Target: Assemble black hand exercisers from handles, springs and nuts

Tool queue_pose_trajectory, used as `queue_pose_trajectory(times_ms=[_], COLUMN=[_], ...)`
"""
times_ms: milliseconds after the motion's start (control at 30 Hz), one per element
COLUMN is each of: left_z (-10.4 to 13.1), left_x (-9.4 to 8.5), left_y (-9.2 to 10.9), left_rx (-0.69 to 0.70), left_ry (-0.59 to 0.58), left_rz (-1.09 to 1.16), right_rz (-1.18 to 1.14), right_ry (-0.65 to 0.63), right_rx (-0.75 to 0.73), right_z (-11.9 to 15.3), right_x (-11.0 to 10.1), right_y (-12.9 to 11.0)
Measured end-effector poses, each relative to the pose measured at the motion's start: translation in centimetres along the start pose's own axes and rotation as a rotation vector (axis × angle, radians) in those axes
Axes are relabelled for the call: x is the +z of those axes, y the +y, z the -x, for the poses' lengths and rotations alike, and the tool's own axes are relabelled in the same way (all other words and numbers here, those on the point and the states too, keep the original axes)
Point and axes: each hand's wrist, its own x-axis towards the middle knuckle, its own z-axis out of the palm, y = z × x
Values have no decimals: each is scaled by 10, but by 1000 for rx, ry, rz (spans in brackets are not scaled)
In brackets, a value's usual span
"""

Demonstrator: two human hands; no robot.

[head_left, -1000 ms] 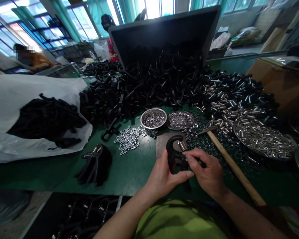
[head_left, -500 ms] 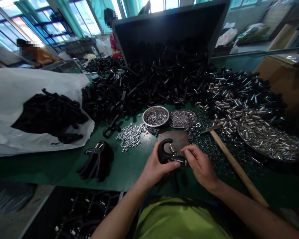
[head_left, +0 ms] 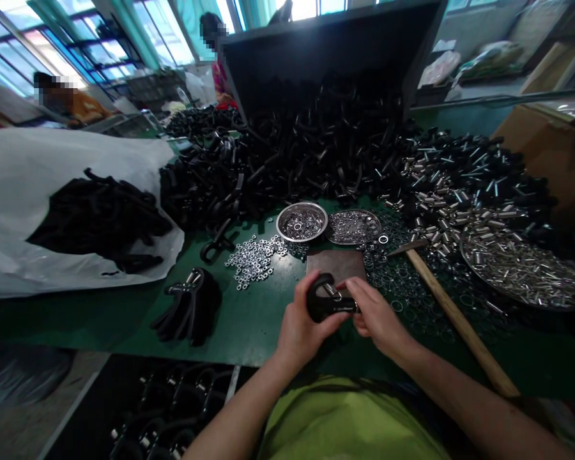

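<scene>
In front of my body my left hand is closed round the curved side of a black hand grip strengthener. A coiled metal spring sits between its hooked arm and its straight handle, which carries pale lettering. Closed on the right end of this grip is my right hand, its thumb and forefinger by the spring's end and other fingers under the handle tip. Whether a small part lies between those fingertips is hidden. Just beyond the hands lies a flat metal plate on the green table.
A hammer lies to the right, beside loose rings and a tray of springs and pins. Metal bowl, loose nuts, stacked black handles and white bag are leftward. Black parts heap behind; two people sit beyond.
My right hand has moved in from beside the spring and closed on the grip's right end. The grip has tilted and dropped slightly in the view, with my left hand still round it.
</scene>
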Motion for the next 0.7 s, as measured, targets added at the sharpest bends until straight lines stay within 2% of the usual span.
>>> queue_pose_trajectory(times_ms=[33, 67, 100, 133, 233, 267, 300, 400, 433, 500, 567, 700], left_z=[0, 0, -1, -1, -3, -3, -4, -4, -4, -4, -3, 1], left_x=[-1, -2, -4, -5, -8, -9, -10, -14, -15, -16, -14, -7], left_y=[-2, -3, -3, -3, -1, 0, 0, 3, 4, 4, 3, -3], left_rx=[56, 70, 40, -22, -219, -236, -222, -95, -54, -5, 6, -19], left_ry=[7, -6, -29, -52, -121, -135, -135, -101, -107, -155, -169, -38], left_rz=[-61, -81, -58, -1, 210, 237, 232, 103, 59, 1, -15, 36], right_rz=[-79, -130, -142, -117, 44, 61, 45, -108, -152, -170, -92, 181], right_ry=[-104, -189, -238, -241, -92, -70, -101, -372, -454, -549, -522, -199], right_rx=[161, 247, 249, 172, -182, -205, -157, 114, 148, 90, -13, -174], right_z=[0, 0, 2, 4, 9, 10, 9, 1, -3, -10, -14, -11], right_x=[0, -1, -2, -5, -12, -14, -15, -18, -19, -17, -12, 0], right_y=[1, 1, 1, 0, -3, -4, -4, -5, -6, -9, -13, -21])
